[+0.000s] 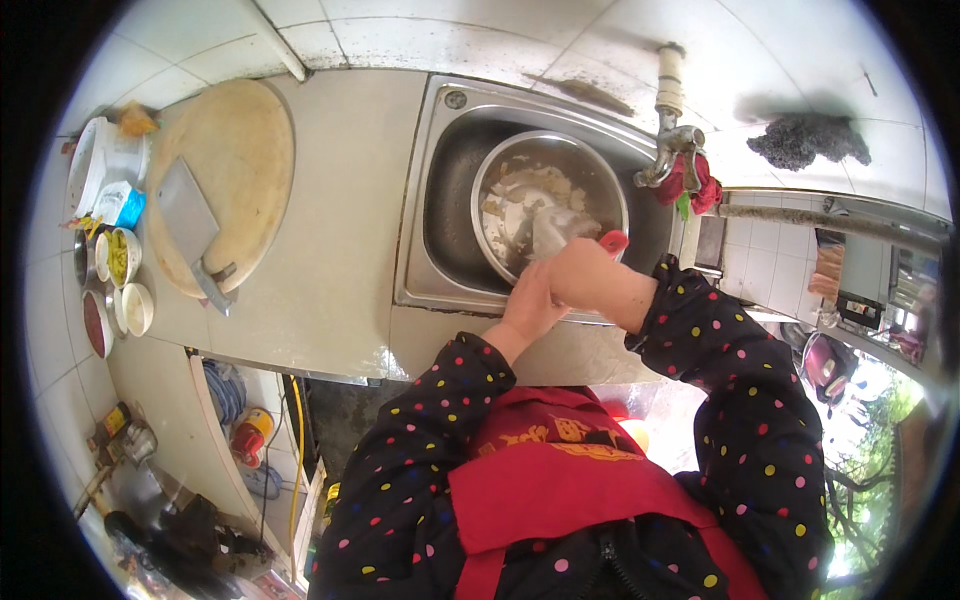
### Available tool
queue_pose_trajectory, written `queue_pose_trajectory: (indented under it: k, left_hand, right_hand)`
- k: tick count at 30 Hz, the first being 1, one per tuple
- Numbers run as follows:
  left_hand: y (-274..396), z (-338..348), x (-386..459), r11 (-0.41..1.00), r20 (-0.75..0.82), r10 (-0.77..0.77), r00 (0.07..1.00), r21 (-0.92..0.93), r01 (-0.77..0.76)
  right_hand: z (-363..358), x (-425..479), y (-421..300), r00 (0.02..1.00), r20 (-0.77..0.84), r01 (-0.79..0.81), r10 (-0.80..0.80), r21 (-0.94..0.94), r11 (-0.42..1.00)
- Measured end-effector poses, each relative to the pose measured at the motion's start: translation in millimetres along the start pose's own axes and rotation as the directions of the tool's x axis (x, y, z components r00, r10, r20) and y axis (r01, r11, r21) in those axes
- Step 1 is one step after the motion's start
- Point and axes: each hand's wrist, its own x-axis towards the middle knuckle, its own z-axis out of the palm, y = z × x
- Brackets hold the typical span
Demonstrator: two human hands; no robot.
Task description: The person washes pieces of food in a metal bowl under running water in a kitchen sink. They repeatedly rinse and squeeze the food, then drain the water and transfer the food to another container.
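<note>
A round stainless-steel basin [478, 196] stands in the metal sink [417, 259] before me. Pale scraps [551, 180] lie across its bottom and up its inner side. My left hand [531, 301] and my right hand [589, 274] meet over the basin's near rim, fingers overlapping. A red loop-ended handle [615, 242] sticks out past the thumb side of my right hand; the rest of that tool is hidden. Just beyond both hands a whitish, blurred mass [559, 229] shows in the basin. Whatever my left fingers may hold is covered by the right hand.
Right of the basin a metal tap [675, 154] juts from the wall, with a red cloth [705, 187] beside it. A cleaver [189, 214] lies on a round chopping board [259, 150] on the left counter. Small bowls [138, 309] and a white tub [90, 169] stand at the far left.
</note>
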Motion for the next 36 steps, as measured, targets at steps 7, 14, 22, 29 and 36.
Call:
queue_pose_trajectory:
  k: [7, 14, 22, 29, 36]
  left_hand:
    - [-3.0, -24.0, -6.3, 0.963, 0.019, -0.227, 0.974, -0.143, 0.227]
    - [-13.7, -41.7, -14.1, 0.989, 0.004, -0.146, 0.989, 0.017, 0.146]
    - [-15.4, -43.8, -16.0, 0.983, 0.008, -0.18, 0.984, 0.021, 0.18]
    - [-24.4, -38.3, -20.4, 0.984, 0.022, -0.17, 0.985, -0.044, 0.171]
    - [-16.8, -44.2, -18.8, 0.978, 0.057, -0.198, 0.979, -0.06, 0.201]
  right_hand:
    - [7.9, -40.9, 41.5, 0.892, -0.014, -0.439, 0.453, 0.218, 0.872]
    - [49.5, -19.7, 3.8, 0.812, -0.137, -0.461, 0.567, 0.445, 0.768]
    - [48.6, -5.0, -53.5, 0.789, -0.286, -0.346, 0.543, 0.523, 0.779]
    - [26.6, -17.1, -35.7, 0.833, -0.204, -0.382, 0.514, 0.46, 0.802]
    - [25.7, -21.5, -29.2, 0.726, -0.227, -0.453, 0.649, 0.553, 0.699]
